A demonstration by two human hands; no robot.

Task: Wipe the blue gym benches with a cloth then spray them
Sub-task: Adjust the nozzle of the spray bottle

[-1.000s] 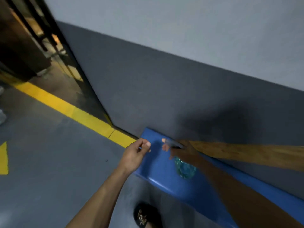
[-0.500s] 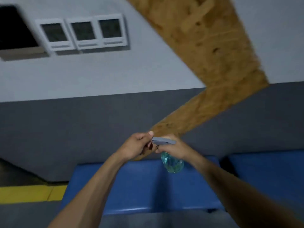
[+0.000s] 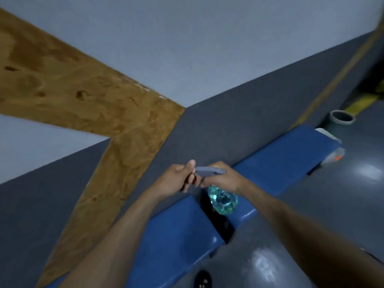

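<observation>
Gripping spray bottle (image 3: 222, 201) in right hand (image 3: 223, 179), left hand (image 3: 176, 180) pinching nozzle

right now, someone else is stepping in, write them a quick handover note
Right hand grips the spray bottle by its neck, held above the gap between two blue benches.
Left hand pinches the bottle's nozzle at the front of the grey head.
No cloth in view, so wiping can't be confirmed.
No spray seen on the benches; spraying is left.
</observation>
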